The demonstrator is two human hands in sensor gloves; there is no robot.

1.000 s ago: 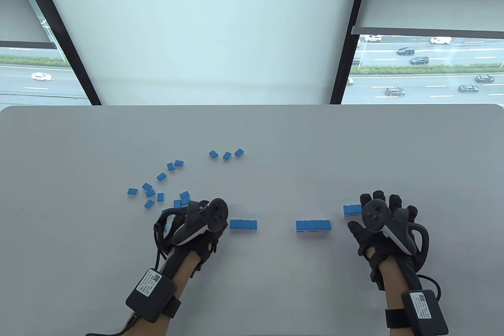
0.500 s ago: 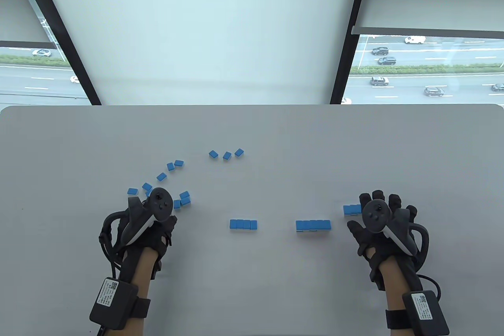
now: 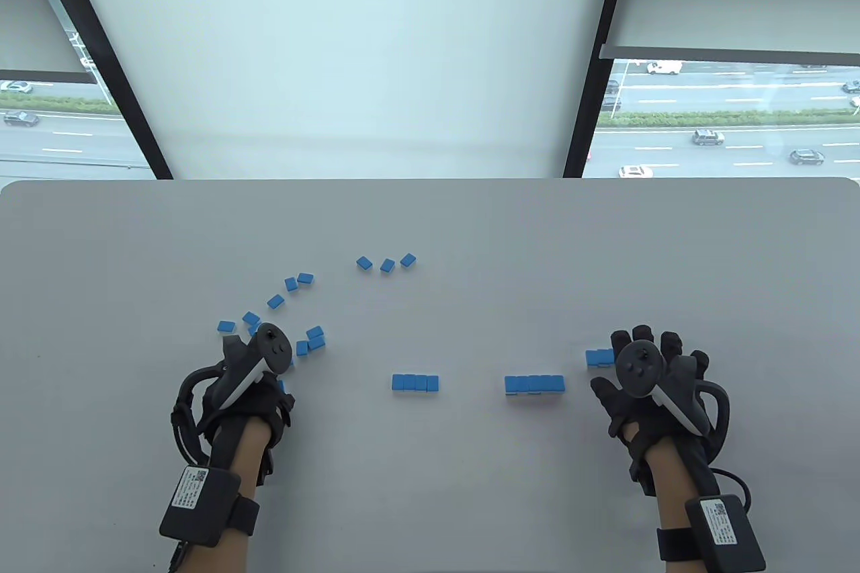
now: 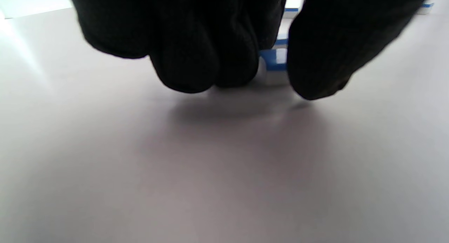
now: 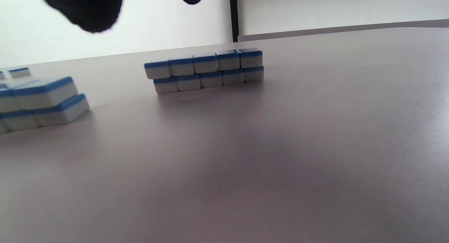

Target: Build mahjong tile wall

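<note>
My left hand [image 3: 252,391] is sitting at the near edge of the loose blue tiles [image 3: 269,318] on the left part of the table [image 3: 470,499]. In the left wrist view my fingers [image 4: 196,60] and thumb [image 4: 322,60] are curling down to the surface and pinching a blue-backed tile [image 4: 275,60] between them; the tile is resting on the table, mostly hidden by the glove.

My right hand [image 3: 655,385] is lying flat with fingers spread and relaxed, gripping nothing. It is covering part of a short wall section [image 3: 600,357] at the right; I cannot tell whether the fingers are touching it.

Two more finished sections are standing nearer the middle, well apart from each other: a middle-left section [image 3: 415,383] and a middle-right section [image 3: 535,384]. The right wrist view is showing one section [image 5: 205,70] as two tiers of five tiles, blue backs up, white below.

Three stray tiles [image 3: 386,262] are lying farther back, apart from the main scatter
</note>
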